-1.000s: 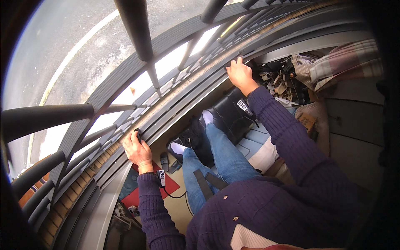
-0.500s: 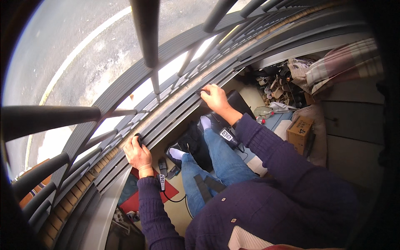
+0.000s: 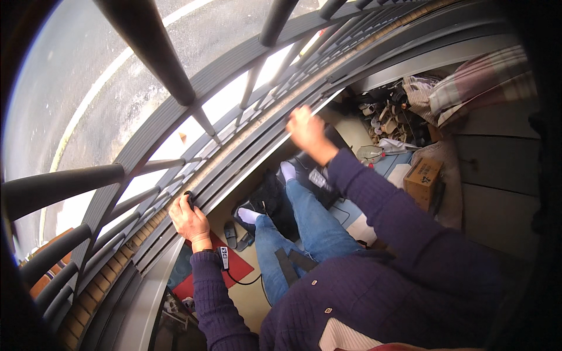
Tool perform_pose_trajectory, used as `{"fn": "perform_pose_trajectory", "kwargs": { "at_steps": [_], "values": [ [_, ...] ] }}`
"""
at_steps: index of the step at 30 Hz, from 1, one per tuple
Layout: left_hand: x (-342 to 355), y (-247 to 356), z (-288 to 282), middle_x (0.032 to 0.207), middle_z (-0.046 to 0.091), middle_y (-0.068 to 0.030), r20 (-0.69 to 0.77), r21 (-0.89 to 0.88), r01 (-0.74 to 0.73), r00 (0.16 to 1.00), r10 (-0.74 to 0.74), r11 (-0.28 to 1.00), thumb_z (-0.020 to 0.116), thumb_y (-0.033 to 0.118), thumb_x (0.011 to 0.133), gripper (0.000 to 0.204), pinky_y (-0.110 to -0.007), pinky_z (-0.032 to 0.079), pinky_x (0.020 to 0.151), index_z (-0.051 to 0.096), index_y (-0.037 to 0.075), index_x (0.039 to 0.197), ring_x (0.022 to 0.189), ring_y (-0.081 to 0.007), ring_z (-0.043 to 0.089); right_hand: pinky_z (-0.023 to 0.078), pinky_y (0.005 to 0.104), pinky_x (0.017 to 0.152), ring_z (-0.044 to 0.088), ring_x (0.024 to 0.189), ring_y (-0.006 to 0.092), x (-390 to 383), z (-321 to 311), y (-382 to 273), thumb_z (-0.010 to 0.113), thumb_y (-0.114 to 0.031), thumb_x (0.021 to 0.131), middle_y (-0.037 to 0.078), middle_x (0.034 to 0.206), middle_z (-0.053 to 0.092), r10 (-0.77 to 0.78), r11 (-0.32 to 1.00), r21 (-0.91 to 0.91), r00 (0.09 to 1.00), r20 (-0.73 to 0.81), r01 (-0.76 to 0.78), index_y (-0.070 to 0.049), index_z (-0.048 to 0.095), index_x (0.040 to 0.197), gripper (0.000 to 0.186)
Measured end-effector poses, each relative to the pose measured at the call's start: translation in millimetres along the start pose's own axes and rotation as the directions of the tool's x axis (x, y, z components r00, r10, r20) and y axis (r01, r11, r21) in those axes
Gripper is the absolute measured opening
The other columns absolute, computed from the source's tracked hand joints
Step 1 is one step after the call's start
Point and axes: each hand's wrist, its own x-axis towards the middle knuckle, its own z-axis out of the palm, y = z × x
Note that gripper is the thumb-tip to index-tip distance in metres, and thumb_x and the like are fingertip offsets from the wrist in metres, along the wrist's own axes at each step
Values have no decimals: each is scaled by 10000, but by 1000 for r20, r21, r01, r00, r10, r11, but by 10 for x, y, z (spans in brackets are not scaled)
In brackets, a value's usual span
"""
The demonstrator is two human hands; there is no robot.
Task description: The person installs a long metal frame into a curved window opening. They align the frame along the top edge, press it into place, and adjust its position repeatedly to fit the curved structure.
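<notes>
My left hand (image 3: 190, 221) rests at the grey window track (image 3: 219, 181), its fingers closed around a small black rounded piece (image 3: 189, 198) whose kind I cannot make out. Farther right along the same track, my right hand (image 3: 307, 133) is smeared by motion, close to the track's inner edge. Whether that hand holds anything is hidden by the blur. A small device with a white label (image 3: 224, 257) sits at my left wrist, with a black cable running from it.
Black railing bars (image 3: 64, 182) stand outside the track, above a grey road (image 3: 117, 47). Below are my feet on a black seat (image 3: 304, 167), slippers (image 3: 230, 234), a red mat (image 3: 202, 275), a shoe pile (image 3: 389, 117), a brown box (image 3: 421, 181) and a striped cloth (image 3: 486, 82).
My right hand has moved slightly up from its spot on the track and is now blurred. My left hand has shifted slightly left with the black piece. The view has turned a little.
</notes>
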Motion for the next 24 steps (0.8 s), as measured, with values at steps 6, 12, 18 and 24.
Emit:
{"fn": "perform_pose_trajectory", "kwargs": {
  "at_steps": [6,12,18,24],
  "values": [
    [-17,-39,27,1214,591,-104,-14,5,-26,1000,26,1000,641,60,746,433,-451,439,1013,614,108,1175,1153,-345,535,536,361,824,688,929,301,-128,-339,-110,651,-244,857,160,983,709,-12,688,726,1000,6,4,-36,725,1007,267],
    [60,66,-75,1191,594,-115,19,-4,25,999,-25,1000,649,26,751,431,-449,446,998,618,99,1175,1148,-348,542,511,297,748,653,802,130,-366,-638,745,660,-181,903,76,851,708,120,673,709,977,177,-211,-11,699,1047,226],
    [420,1339,24,1153,633,-110,-4,-284,-153,987,158,947,670,-7,756,389,-427,487,967,666,125,1122,1101,-329,593,478,229,786,601,851,68,-730,-689,821,626,-108,930,0,907,693,210,267,884,919,335,-383,14,698,1048,184],
    [1021,3001,756,1071,624,-98,148,-577,-307,872,467,757,658,54,820,286,-426,523,826,667,140,1093,1018,-336,619,471,214,780,580,858,56,-842,-915,1030,610,-87,935,-6,924,674,235,144,910,907,351,-389,27,682,1051,178]
  ]
}}
